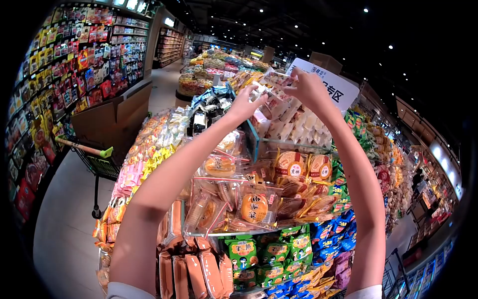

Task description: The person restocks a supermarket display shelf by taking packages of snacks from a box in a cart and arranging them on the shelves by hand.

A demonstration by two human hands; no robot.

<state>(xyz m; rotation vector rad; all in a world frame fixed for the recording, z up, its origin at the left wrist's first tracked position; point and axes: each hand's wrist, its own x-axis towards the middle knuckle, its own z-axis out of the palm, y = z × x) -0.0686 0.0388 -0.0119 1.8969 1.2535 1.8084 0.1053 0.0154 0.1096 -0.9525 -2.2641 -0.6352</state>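
Observation:
Both my arms reach far forward over a tiered snack display. My left hand (pixel 247 105) is at a bin of clear-wrapped snacks, its thumb and fingers curved around the edge of a clear snack packet (pixel 274 103) with white and red showing. My right hand (pixel 304 88) is at the other side of the same packets, thumb and fingers bent onto their edge. The fingertips partly overlap the wrapping, so the exact grip is hard to make out. Pale wrapped snacks (pixel 294 127) fill the bin below my hands. Black-and-white packets (pixel 201 117) lie left of my left hand.
A white sign (pixel 338 89) stands behind my right hand. Nearer are bagged round pastries (pixel 255 207), green packets (pixel 243 254) and brown packets (pixel 196 274). At left, a cart (pixel 94 157) carries an open cardboard box (pixel 114 112), beside a wall of hanging packets (pixel 74 65).

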